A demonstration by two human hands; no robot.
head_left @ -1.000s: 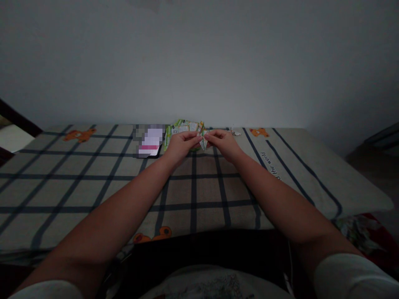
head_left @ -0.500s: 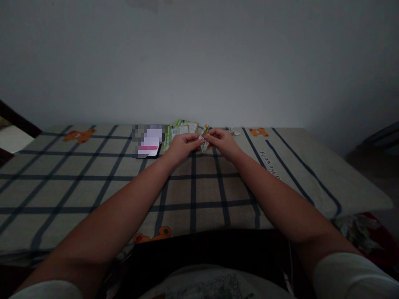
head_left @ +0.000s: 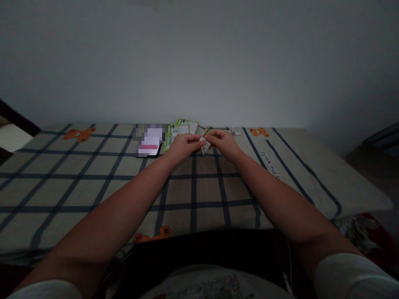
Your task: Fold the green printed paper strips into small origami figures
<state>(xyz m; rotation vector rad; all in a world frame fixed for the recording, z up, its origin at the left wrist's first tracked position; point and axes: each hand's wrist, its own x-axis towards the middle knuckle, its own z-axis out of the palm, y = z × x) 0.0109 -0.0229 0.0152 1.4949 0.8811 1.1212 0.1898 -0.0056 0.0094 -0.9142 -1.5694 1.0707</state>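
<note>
Between my hands is a small folded paper piece (head_left: pixel 204 147), white with green and yellow parts, above the far part of the cloth. My left hand (head_left: pixel 183 146) pinches its left side between thumb and fingers. On the other side, my right hand (head_left: pixel 223 143) grips it with thumb and index finger close to the left fingertips. Green and white printed packets (head_left: pixel 182 129) lie just behind and left of my left hand. Another crumpled or folded white piece (head_left: pixel 234 131) rests behind my right hand.
A phone (head_left: pixel 151 141) with a lit, partly pixelated screen lies left of the packets. The checked tablecloth (head_left: pixel 124 166) reaches back to a grey wall (head_left: pixel 199 62). Something red and patterned (head_left: pixel 368 236) is at the lower right, below the table edge.
The paper piece has tilted and shifted slightly downward between my fingertips, and my left fingers sit a little further right on it. Both hands still hold it.
</note>
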